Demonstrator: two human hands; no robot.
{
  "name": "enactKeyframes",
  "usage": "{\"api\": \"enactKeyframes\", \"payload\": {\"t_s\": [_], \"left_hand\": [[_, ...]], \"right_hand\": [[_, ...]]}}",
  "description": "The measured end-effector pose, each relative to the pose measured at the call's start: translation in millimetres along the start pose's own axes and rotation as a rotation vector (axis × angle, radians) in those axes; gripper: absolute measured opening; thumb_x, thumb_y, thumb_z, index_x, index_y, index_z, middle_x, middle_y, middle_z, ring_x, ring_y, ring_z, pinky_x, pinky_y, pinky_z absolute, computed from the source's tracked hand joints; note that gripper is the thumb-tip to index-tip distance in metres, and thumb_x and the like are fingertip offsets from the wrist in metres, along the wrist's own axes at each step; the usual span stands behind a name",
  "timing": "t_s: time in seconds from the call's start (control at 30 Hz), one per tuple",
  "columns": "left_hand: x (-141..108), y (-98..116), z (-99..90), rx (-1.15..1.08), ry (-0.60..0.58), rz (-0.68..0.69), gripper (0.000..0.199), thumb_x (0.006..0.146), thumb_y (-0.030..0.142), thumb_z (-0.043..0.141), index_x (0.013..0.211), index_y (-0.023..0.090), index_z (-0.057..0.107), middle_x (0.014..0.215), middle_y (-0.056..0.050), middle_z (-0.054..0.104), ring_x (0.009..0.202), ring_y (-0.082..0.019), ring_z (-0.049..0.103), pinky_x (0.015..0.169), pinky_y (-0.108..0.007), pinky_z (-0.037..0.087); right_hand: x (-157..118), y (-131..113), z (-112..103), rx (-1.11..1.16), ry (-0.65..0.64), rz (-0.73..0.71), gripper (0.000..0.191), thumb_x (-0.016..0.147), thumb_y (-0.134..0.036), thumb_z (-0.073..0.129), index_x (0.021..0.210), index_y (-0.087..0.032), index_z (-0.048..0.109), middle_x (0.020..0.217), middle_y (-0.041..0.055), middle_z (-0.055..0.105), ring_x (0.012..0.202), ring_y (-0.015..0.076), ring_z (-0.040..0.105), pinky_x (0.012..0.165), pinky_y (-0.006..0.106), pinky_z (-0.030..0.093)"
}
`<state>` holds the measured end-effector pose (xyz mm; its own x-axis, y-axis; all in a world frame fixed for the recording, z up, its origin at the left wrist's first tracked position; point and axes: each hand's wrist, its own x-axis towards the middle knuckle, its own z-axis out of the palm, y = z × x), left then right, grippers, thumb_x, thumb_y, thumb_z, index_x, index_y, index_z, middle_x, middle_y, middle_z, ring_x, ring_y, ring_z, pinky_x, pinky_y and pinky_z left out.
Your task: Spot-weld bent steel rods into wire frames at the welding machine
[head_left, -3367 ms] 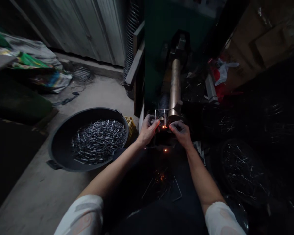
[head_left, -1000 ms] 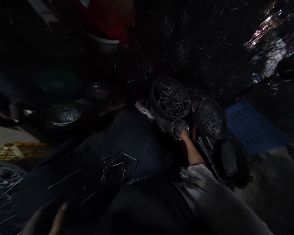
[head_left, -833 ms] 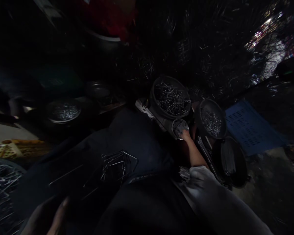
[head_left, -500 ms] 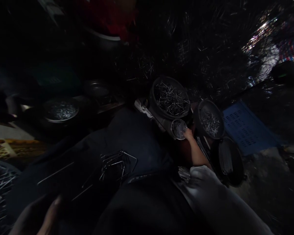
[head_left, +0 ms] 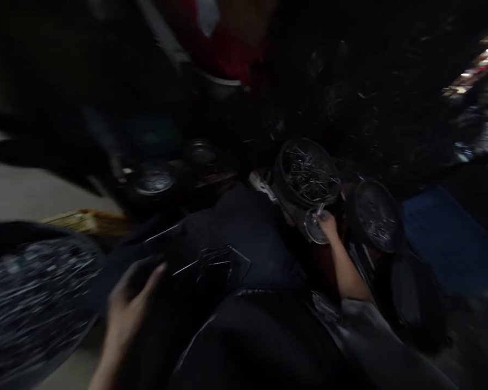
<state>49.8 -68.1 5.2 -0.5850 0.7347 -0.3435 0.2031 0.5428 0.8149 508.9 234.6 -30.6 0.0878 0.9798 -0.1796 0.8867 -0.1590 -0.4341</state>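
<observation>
My left hand (head_left: 132, 298) is closed in the dark at the left of my lap. Two thin bright lengths of metal wire (head_left: 162, 233) stick out ahead of it and seem to be held in it; where they join is too dark to see. My right hand (head_left: 328, 223) is at the rim of a small round metal bowl (head_left: 315, 233), fingers pinched, with small shiny metal pins (head_left: 320, 208) showing at their tips. Several bent wire pieces (head_left: 228, 257) lie on my dark-clothed lap.
A wide basin (head_left: 36, 303) of metal pieces stands at left. Beyond my right hand is a round tub (head_left: 309, 173) of wire pieces, with another tub (head_left: 376, 216) beside it. A blue crate (head_left: 451, 238) lies at right. A yellow crate (head_left: 85, 221) is at left.
My view has swung left, showing more of the left basin. My left hand has risen forward and right, the wire lengths moving with it. Pins now show at my right fingertips above the small bowl.
</observation>
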Motion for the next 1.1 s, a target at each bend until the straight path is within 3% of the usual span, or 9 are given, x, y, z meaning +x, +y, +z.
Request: {"api": "enactKeyframes", "payload": {"t_s": [0.1,0.17,0.23,0.3,0.4,0.5,0.6,1.1], "left_hand": [[8,38,11.7,-0.297,0.007,-0.028,0.04,0.081,0.054,0.069,0.103,0.021,0.068,0.095,-0.002,0.072,0.087,-0.02,0.066,0.073,-0.027,0.054],[15,51,15.2,-0.417,0.024,-0.032,0.042,0.078,0.053,0.073,0.102,0.018,0.068,0.09,-0.003,0.07,0.079,-0.017,0.063,0.067,-0.025,0.052],[18,54,15.4,-0.512,0.034,-0.049,0.046,0.077,0.052,0.075,0.105,0.017,0.067,0.088,-0.003,0.068,0.07,-0.015,0.06,0.06,-0.023,0.05],[18,52,13.9,-0.574,0.044,-0.051,0.047,0.076,0.051,0.076,0.108,0.017,0.067,0.087,-0.003,0.068,0.066,-0.013,0.058,0.057,-0.023,0.049],[16,44,9.7,-0.606,0.073,-0.014,0.044,0.077,0.047,0.076,0.108,0.017,0.068,0.088,-0.003,0.068,0.068,-0.013,0.059,0.058,-0.022,0.049],[15,40,4.9,-0.644,0.087,-0.008,0.044,0.078,0.045,0.077,0.109,0.016,0.068,0.085,-0.002,0.067,0.068,-0.013,0.06,0.059,-0.022,0.051],[13,42,1.1,-0.743,0.07,-0.043,0.051,0.076,0.046,0.079,0.114,0.016,0.065,0.081,-0.001,0.065,0.063,-0.012,0.06,0.058,-0.025,0.054],[16,57,-1.3,-0.928,0.088,-0.032,0.057,0.073,0.041,0.083,0.12,0.016,0.062,0.07,0.004,0.06,0.05,-0.01,0.058,0.05,-0.021,0.052]], "right_hand": [[-7,-81,20,0.256,-0.119,-0.228,0.043,0.087,-0.057,0.063,0.102,-0.017,0.062,0.081,0.0034,0.072,0.071,0.0182,0.069,0.066,0.029,0.056],[-29,-143,36,0.624,-0.309,-0.396,0.043,0.08,-0.052,0.076,0.104,-0.019,0.061,0.074,-0.0011,0.07,0.054,0.0133,0.062,0.053,0.024,0.051],[-60,-202,49,0.776,-0.561,-0.498,0.037,0.081,-0.049,0.077,0.1,-0.02,0.063,0.065,-0.0037,0.067,0.04,0.0105,0.055,0.044,0.023,0.046],[-92,-249,58,0.812,-0.729,-0.645,0.03,0.084,-0.046,0.076,0.095,-0.019,0.068,0.07,-0.0004,0.071,0.048,0.0125,0.063,0.052,0.025,0.054],[-123,-293,69,0.708,-0.886,-1.012,0.029,0.088,-0.041,0.074,0.109,-0.02,0.073,0.095,0.0054,0.078,0.085,0.0198,0.076,0.08,0.032,0.06],[-134,-308,82,0.582,-0.885,-1.334,0.041,0.087,-0.035,0.076,0.126,-0.025,0.068,0.117,0.0061,0.075,0.105,0.0211,0.073,0.094,0.035,0.058],[-134,-312,95,0.568,-0.834,-1.454,0.039,0.091,-0.03,0.071,0.13,-0.026,0.066,0.118,0.0066,0.074,0.107,0.02,0.072,0.095,0.034,0.058],[-126,-324,103,0.575,-0.741,-1.49,0.037,0.09,-0.029,0.072,0.127,-0.024,0.067,0.116,0.0069,0.075,0.107,0.0197,0.072,0.096,0.033,0.058]]}}
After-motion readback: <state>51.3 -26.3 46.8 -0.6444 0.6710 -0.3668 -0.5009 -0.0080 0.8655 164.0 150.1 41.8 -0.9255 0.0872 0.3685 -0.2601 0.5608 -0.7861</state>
